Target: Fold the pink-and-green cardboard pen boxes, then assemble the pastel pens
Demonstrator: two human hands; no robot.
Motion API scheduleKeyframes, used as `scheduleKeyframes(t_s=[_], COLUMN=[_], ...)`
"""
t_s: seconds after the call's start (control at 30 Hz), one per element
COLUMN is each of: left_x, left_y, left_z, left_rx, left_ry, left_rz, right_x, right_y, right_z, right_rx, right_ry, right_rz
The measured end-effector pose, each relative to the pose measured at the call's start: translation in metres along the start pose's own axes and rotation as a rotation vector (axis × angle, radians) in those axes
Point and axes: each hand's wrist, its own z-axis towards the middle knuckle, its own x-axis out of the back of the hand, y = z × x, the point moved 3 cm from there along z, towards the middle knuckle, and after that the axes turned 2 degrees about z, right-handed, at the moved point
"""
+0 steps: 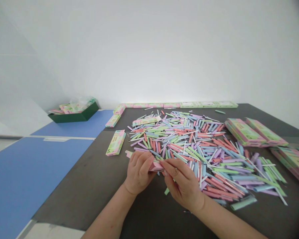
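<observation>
My left hand (139, 171) is wrapped around a small pink and green carton (156, 166) held low over the dark table, with its far end poking out past the fingers. At the carton's near end, the fingers of my right hand (180, 181) pinch its edge or flap; whether they also grip something small is hidden. Just beyond both hands spreads a heap of pastel pens or pen parts (179, 146) in red, green, blue and purple, mixed with thin white sticks. A flat printed carton (147, 120) lies on the heap's far left side.
A carton marked 5 (116, 142) lies left of the heap. More cartons (171, 105) line the table's back edge. Stacked cartons (246, 131) stand at right, with others (295, 162) nearer. A green tray (84, 115) of packets sits on the blue surface (52, 162) at left.
</observation>
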Motion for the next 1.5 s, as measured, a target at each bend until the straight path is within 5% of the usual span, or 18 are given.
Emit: scheduleKeyframes(t_s=[0.3, 0.67, 0.93, 1.27, 1.5], left_x=[-0.002, 0.000, -0.003, -0.007, -0.007], left_y=[0.002, 0.006, 0.008, 0.006, 0.010], left_z=[-0.002, 0.001, -0.002, 0.003, 0.005], left_rx=[-0.006, -0.074, -0.030, -0.006, -0.004], left_ry=[-0.027, -0.024, -0.036, -0.197, -0.268], left_rz=[-0.015, 0.040, 0.048, 0.108, 0.139], right_x=[0.004, 0.003, -0.008, -0.016, -0.019], right_y=[-0.002, 0.002, 0.000, 0.013, 0.028], right_z=[0.004, 0.000, -0.005, -0.003, -0.004], right_rx=[0.087, -0.019, 0.085, -0.092, -0.374], right_ry=[-0.019, 0.027, -0.077, -0.123, -0.104], right_rz=[-0.086, -0.025, -0.205, -0.174, -0.037])
